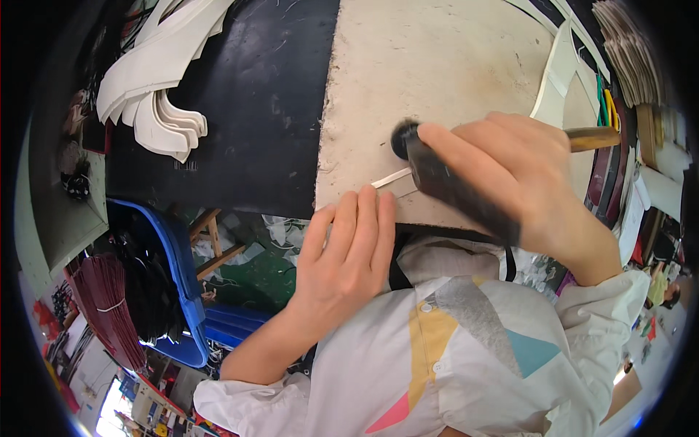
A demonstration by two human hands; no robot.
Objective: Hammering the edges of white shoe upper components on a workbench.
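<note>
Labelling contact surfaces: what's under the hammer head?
A pale work board lies under the hammer, with a thin white strip running beneath it. The strip's far end is hidden by the hammer and right hand.

A single head-worn fisheye looks steeply down, close over the workboard (437, 65).

hammer (451, 186): black head, brown handle | strip (391, 178): white | board (429, 65): beige | bin (178, 269): blue
</note>
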